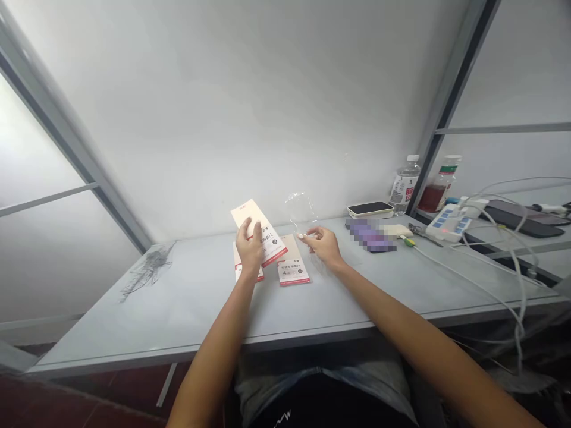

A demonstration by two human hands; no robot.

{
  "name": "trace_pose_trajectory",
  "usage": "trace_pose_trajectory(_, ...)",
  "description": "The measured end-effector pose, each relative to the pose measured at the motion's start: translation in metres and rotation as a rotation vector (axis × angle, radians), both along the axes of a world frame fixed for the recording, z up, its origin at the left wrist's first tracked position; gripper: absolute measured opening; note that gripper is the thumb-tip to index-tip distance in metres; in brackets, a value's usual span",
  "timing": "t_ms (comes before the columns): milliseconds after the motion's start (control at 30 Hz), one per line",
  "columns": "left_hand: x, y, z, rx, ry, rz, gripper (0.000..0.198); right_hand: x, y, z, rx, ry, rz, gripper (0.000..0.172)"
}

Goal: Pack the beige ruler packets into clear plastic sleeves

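My left hand [250,246] grips a long cream-and-red paper packet [261,223], which it tilts up off the grey table [178,315]. My right hand [322,246] pinches a clear plastic sleeve [301,213] that rises above the fingers. Under and between my hands lie two similar printed packets. One [293,267] is fully visible beside my right hand, and the other [247,270] is partly hidden beneath my left hand.
Farther right on the table are a phone-like device [370,208], a pixelated purple patch [370,235], bottles [405,184], a white power strip [448,223], and trailing white cables [499,279]. Metal frame posts [446,95] stand at the back right.
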State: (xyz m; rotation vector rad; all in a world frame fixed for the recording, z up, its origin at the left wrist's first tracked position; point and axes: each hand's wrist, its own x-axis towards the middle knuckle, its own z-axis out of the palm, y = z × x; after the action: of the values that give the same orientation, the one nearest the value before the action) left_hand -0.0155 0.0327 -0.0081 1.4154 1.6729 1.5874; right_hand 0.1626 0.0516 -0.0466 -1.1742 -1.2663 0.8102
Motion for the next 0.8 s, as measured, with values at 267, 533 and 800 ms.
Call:
trace_pose_trajectory(267, 0.015, -0.009, -0.006, 0.143, -0.186, -0.420, 0.098, -0.003, -0.008, 0.004, 0.031, -0.167, -0.110, 0.033)
trace_pose_trajectory(533, 0.028, -0.020, -0.005, 0.158, -0.246, -0.743, 0.100, -0.005, -0.009, 0.003, 0.089, -0.238, -0.072, 0.017)
trace_pose_trajectory(800, 0.029, -0.023, -0.006, 0.228, 0.006, -0.672, 0.088, -0.004, -0.009, -0.001, 0.160, -0.254, 0.003, 0.018)
